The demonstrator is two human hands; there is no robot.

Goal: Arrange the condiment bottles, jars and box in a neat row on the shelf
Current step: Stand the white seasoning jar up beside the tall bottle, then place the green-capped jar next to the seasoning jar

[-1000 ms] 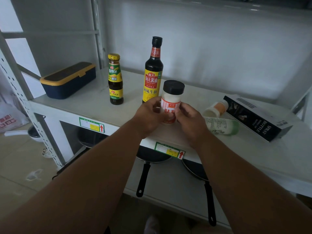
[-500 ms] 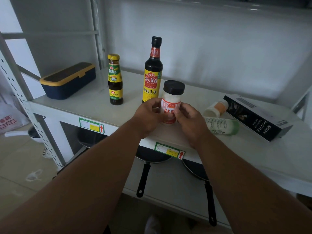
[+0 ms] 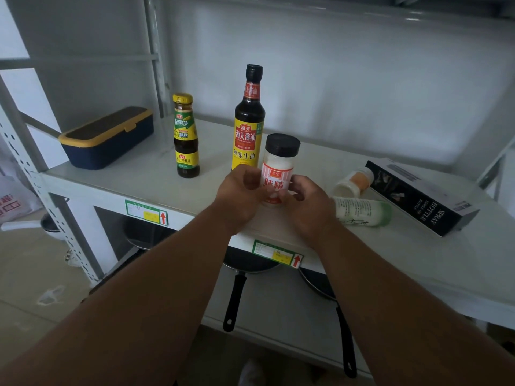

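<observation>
A white jar with a black lid and red label (image 3: 278, 168) stands upright near the front of the white shelf (image 3: 145, 185). My left hand (image 3: 239, 196) and my right hand (image 3: 309, 201) hold its lower part from either side. Just behind it stands a tall dark soy sauce bottle (image 3: 249, 118), and to the left a shorter dark bottle with a yellow cap (image 3: 186, 135). To the right a small white jar (image 3: 354, 182) and a pale green bottle (image 3: 362, 211) lie on their sides, next to a black box marked SPRAY BOTTLE (image 3: 420, 196), lying flat.
A navy box with a yellow rim (image 3: 107, 137) sits at the shelf's far left. Shelf uprights (image 3: 25, 151) rise on the left. Two black-handled pans (image 3: 237, 291) lie on the lower shelf. The wall closes the back.
Both hands loosened slightly on the white jar, fingers spreading a little; the jar stays in the same place.
</observation>
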